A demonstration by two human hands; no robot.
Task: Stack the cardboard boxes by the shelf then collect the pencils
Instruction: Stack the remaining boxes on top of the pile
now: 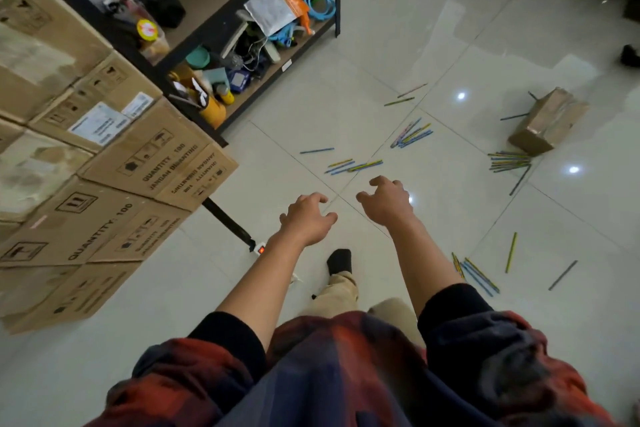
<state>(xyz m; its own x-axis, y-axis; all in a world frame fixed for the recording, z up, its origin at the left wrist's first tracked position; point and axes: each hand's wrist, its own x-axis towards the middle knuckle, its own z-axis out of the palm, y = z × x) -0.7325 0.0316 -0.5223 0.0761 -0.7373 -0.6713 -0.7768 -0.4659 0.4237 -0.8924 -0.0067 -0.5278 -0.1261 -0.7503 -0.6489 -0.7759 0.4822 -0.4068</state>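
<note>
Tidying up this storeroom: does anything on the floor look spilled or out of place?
Yes. Thin coloured pencils lie scattered in loose clusters across the glossy white tile floor, and a small brown cardboard box sits tipped among them, away from the stacked boxes.

Stacked cardboard boxes (pixel 104 163) stand at left beside the shelf (pixel 242 28). Pencils (pixel 412 133) lie scattered on the floor (pixel 346 97) ahead and right. 1 small box (pixel 549 121) sits at right, pencils touching its base.
</note>
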